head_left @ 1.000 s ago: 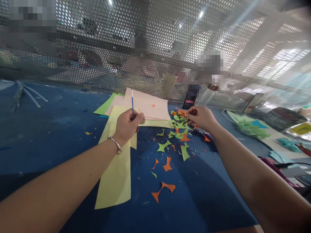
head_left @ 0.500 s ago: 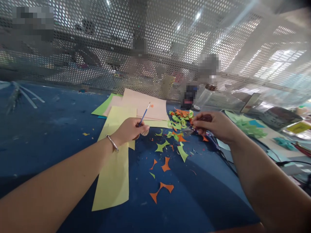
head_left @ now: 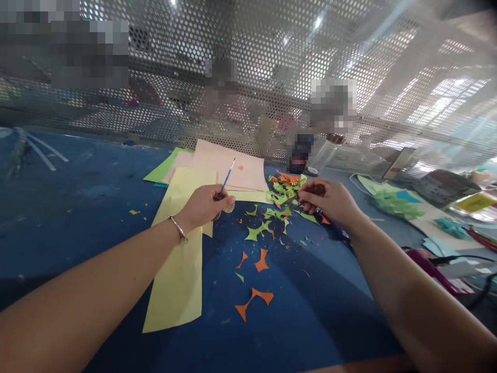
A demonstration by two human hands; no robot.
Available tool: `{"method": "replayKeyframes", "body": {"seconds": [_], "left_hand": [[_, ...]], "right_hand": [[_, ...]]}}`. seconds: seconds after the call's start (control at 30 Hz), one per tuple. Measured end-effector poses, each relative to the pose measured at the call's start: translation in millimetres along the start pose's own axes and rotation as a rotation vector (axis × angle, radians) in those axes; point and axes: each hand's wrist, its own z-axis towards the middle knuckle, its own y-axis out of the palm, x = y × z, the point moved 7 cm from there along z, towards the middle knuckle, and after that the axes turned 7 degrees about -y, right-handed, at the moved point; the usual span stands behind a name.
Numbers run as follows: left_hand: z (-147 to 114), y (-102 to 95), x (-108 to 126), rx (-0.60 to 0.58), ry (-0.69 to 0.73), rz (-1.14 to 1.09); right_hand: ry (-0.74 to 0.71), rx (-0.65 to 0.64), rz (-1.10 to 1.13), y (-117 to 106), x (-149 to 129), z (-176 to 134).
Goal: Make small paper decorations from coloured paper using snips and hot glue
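Left hand (head_left: 209, 204): your thumb and fingers pinched the blue brush (head_left: 227, 179), bristles up and leaning right, over the edge of the yellow sheet (head_left: 176, 290). Right hand (head_left: 326, 199): fingers drawn together around a dark tool (head_left: 289, 201), probably scissors, mostly hidden; couldn't tell how the handles sat. Its tip end lay among the heap of scraps (head_left: 282, 191), green and orange, right of the pink sheet (head_left: 250, 173). A green strip (head_left: 309, 217) lay just below your right fingers.

For clean handling, the tool was best kept low and flat, pushing bits in short strokes, since thin paper likely slid or curled easily. Points were best turned away from the pink sheet. The left hand needed only a light grip, brush clear of the paper. The orange scraps (head_left: 262, 260) nearer you lay well apart from the heap, so they called for a separate stroke.

Versus half a second before: your right hand had shifted left, closer to the heap; the green strip had gone from below the pile to beside your fingers. The brush stood a bit steeper. The nearer orange scraps kept the same arrangement.
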Motion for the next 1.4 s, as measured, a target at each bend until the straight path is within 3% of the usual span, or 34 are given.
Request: {"method": "replayKeyframes", "body": {"seconds": [0.13, 0.23, 0.3, 0.4, 0.47, 0.63, 0.73, 0.93, 1.0, 1.1, 1.17, 1.4], "left_hand": [[-1.1, -4.5, 4.4, 0.05, 0.022, 0.055], [-2.7, -3.3, 7.3, 0.053, 0.034, 0.119], [-4.1, -3.2, 7.7, 0.056, 0.029, 0.135], [-5.1, -4.1, 6.8, 0.06, 0.017, 0.127], [-4.7, -4.9, 7.0, 0.066, 0.031, 0.116], [-3.0, -4.7, 8.4, 0.073, 0.065, 0.12], [-3.6, -4.0, 8.9, 0.066, 0.071, 0.124], [-4.3, -4.2, 8.7, 0.066, 0.074, 0.12], [-4.2, -4.1, 9.0, 0.067, 0.078, 0.117], [-4.3, -4.5, 10.0, 0.082, 0.086, 0.133], [-4.4, -4.7, 10.5, 0.086, 0.093, 0.142], [-4.8, -6.0, 8.8, 0.089, 0.103, 0.143]], "right_hand": [[0.037, -0.299, 0.166, 48.5, -31.6, -33.2], [0.073, -0.452, 0.25, 76.5, -36.5, -46.3], [0.064, -0.425, 0.211, 78.2, -32.4, -42.7], [0.003, -0.166, 0.048, 56.4, -33.0, -34.5], [0.001, -0.117, 0.035, 51.6, -40.8, -40.7], [0.073, -0.499, 0.25, 93.0, -67.4, -81.1], [0.104, -0.587, 0.253, 108.3, -69.5, -92.6], [0.09, -0.513, 0.223, 100.6, -55.0, -81.9], [0.045, -0.414, 0.155, 89.4, -50.6, -73.7], [-0.053, -0.167, -0.011, 69.4, -51.6, -63.3], [-0.068, -0.084, -0.005, 67.5, -56.2, -62.0], [0.024, -0.327, 0.22, 109.2, -64.8, -60.7]]}}
